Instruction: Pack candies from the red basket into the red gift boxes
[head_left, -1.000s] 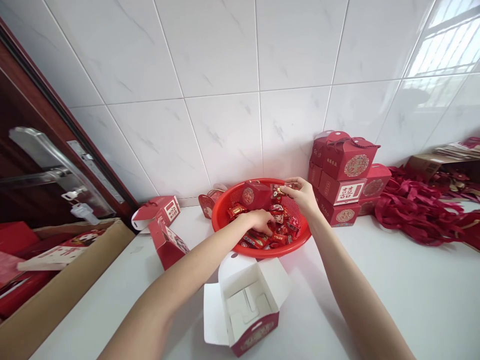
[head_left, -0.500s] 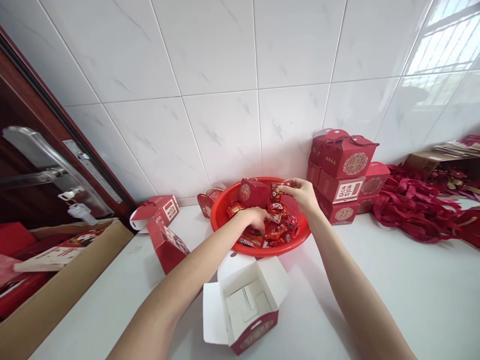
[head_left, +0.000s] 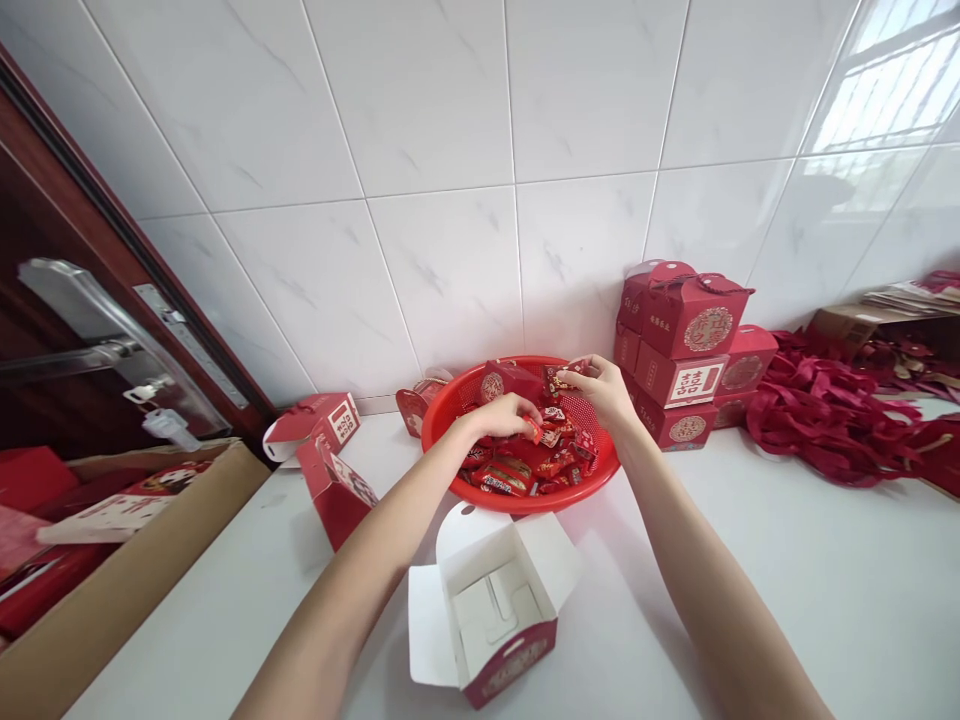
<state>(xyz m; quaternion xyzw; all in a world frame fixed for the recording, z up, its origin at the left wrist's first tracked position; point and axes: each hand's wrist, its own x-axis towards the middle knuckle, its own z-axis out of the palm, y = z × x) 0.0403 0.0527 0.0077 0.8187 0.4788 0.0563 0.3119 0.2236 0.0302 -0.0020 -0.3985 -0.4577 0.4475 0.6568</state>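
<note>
A red plastic basket [head_left: 576,496] by the wall holds several red-wrapped candies [head_left: 504,474] and a small dark-red box [head_left: 504,378]. Over the basket's middle, my left hand [head_left: 504,415] pinches a red-wrapped candy [head_left: 534,430] between its fingertips. My right hand [head_left: 600,385], at the basket's back right, is closed on a dark-red patterned packet [head_left: 559,380], partly covered by the fingers. In front of the basket stands an open gift box [head_left: 510,668] with white inner walls, its flaps spread; nothing lies inside it.
Red gift boxes [head_left: 686,380] are stacked right of the basket, beside a heap of dark-red ribbons [head_left: 832,420]. Two red boxes [head_left: 330,480] stand at left. A cardboard carton [head_left: 180,545] and a door handle [head_left: 97,310] are at far left.
My left hand has risen a little from among the candies, now with a red-wrapped candy in its fingertips. The right hand stays nearly in place with its packet.
</note>
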